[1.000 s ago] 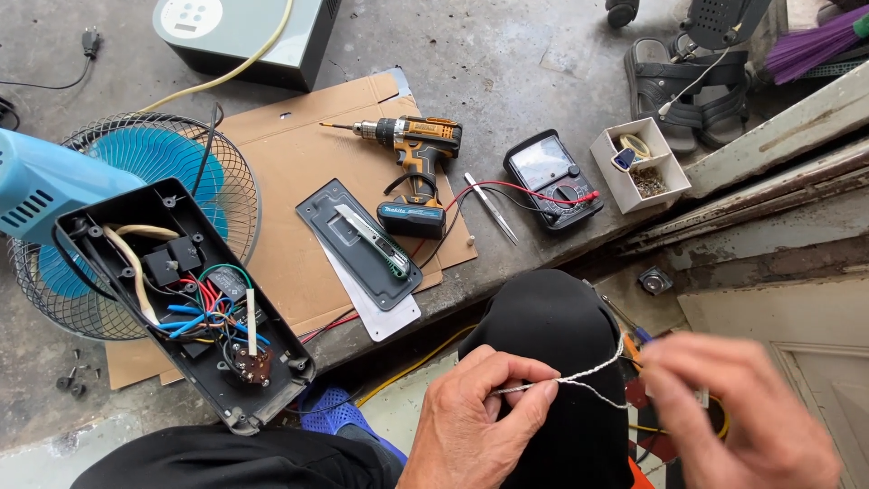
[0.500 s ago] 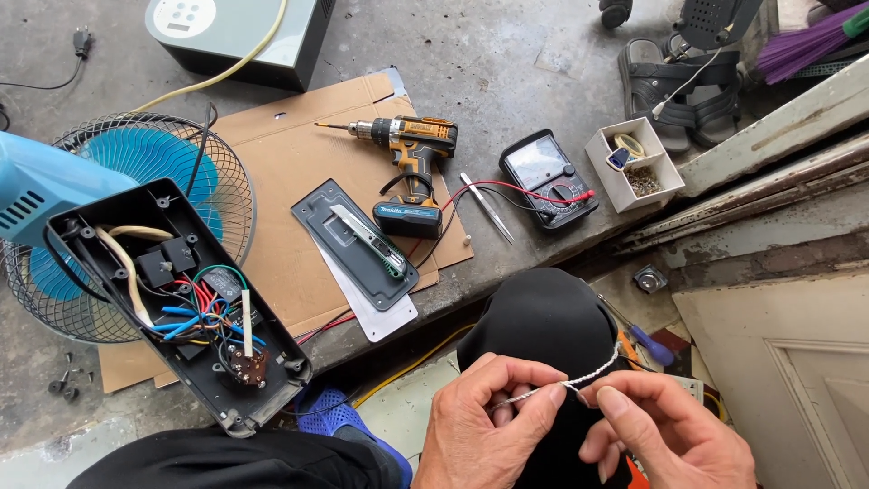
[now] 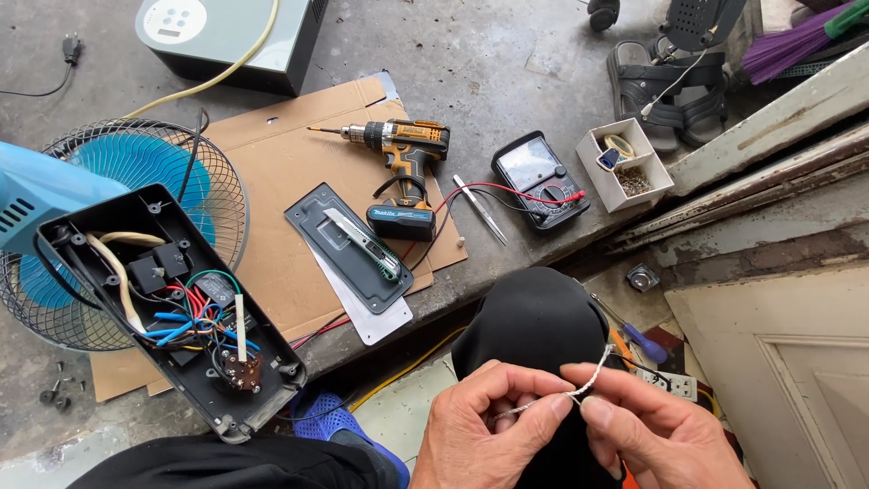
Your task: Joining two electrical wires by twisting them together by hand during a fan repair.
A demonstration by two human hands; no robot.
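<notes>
Both hands pinched on a thin white wire (image 3: 587, 383), left hand (image 3: 493, 430), right hand (image 3: 656, 426)

Concrete floor (image 3: 507, 63) bearing a cardboard sheet (image 3: 281, 172) at centre; grey appliance box (image 3: 226, 36) at 11 o'clock; blue fan (image 3: 118, 226) at 9 o'clock; multimeter (image 3: 540, 181) and small parts box (image 3: 625, 165) toward 2 o'clock.

A thin twisted wire (image 3: 579, 389) of dull silvery metal strands sits pinched between the left hand (image 3: 493, 435) and right hand (image 3: 652, 435). The fan base (image 3: 172, 308) is matt black plastic, lying by a sheet of plain brown cardboard (image 3: 290, 172) on rough grey concrete floor (image 3: 471, 63). The drill (image 3: 398, 154) has a smooth plastic body and bare metal bit.
</notes>
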